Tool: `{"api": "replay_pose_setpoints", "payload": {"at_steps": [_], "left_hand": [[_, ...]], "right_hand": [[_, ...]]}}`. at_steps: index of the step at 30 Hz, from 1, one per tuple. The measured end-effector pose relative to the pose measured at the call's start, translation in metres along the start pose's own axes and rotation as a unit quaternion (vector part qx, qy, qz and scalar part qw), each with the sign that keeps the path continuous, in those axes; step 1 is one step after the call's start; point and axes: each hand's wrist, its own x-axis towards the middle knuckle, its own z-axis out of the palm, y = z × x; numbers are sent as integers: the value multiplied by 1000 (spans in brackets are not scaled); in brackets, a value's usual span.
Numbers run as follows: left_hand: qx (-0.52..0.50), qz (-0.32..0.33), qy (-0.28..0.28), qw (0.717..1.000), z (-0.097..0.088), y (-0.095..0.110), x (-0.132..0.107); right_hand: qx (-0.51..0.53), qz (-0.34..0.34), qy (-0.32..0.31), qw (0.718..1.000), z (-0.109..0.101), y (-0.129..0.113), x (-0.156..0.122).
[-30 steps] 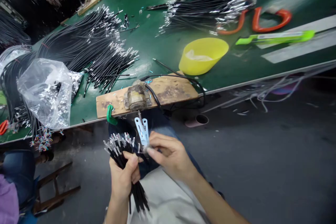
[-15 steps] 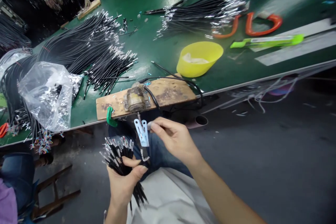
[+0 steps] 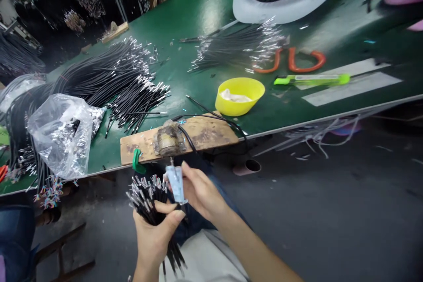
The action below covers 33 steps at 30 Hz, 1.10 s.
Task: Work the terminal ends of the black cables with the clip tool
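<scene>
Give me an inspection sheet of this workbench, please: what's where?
Surface: green table, strewn with small wire scraps.
Job's things: bundle of black wires; pale blue clip beside its tips.
Clutter: wooden board, yellow bowl, plastic bag, green cutter.
Grips: left hand closed round the bundle; right hand pinches the clip.
Cables: heaps of black wires on the table; black cable crosses the board.
Surroundings: white fan at the far side; dark floor; another person's leg lower left.

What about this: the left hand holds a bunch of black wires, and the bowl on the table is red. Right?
No: the head view shows the bowl on the table is yellow, not red. The left hand does hold the bunch of black wires.
</scene>
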Motion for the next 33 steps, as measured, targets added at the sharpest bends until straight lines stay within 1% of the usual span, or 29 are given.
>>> {"api": "replay_pose_setpoints", "payload": {"at_steps": [3,5,7,9,11,13,14,16,17,18,19,20,22,25,27,28,29,30,33], "left_hand": [[5,-8,-3,1000,-2,2,-4],[12,-11,-6,1000,-5,1,-7],[19,-16,-13,1000,-8,-2,-10],[15,-22,-14,1000,-8,-7,-14],[10,-37,-1,999,-7,-11,-17],[16,-54,18,998,-6,-14,-19],[22,-62,22,998,-5,-15,-21],[30,-77,5,997,-4,-17,-23],[31,-82,-10,996,-3,-18,-24],[30,-86,-24,996,-3,-18,-25],[28,-88,-32,995,-3,-19,-26],[25,-89,-29,995,-3,-19,-27],[17,-88,1,996,-4,-20,-27],[3,-102,40,994,-6,-22,-27],[-7,-115,41,993,-6,-23,-28],[-21,-125,34,991,-6,-24,-28],[-40,-137,23,990,-6,-24,-28],[-59,-148,9,987,-5,-24,-29],[-99,-169,-24,980,-4,-24,-29]], "right_hand": [[7,2,22,1000,-14,8,-1],[-11,-20,45,999,-25,12,-2],[-55,-55,74,994,-35,14,-7],[-134,-103,108,980,-42,14,-15],[-232,-166,142,948,-43,13,-26],[-327,-251,161,897,-37,12,-37],[-371,-295,154,867,-31,11,-42],[-450,-356,101,813,-20,10,-48],[-479,-368,65,794,-14,10,-49],[-498,-369,30,784,-9,10,-49],[-508,-365,4,780,-6,10,-48],[-511,-361,-12,780,-3,10,-47],[-508,-368,-14,779,-1,13,-44],[-504,-406,31,762,-2,21,-42],[-495,-425,57,756,-4,26,-43],[-485,-426,61,762,-5,28,-43],[-469,-418,54,776,-6,29,-43],[-449,-399,38,799,-8,30,-43],[-366,-289,-17,884,-17,31,-40]]}}
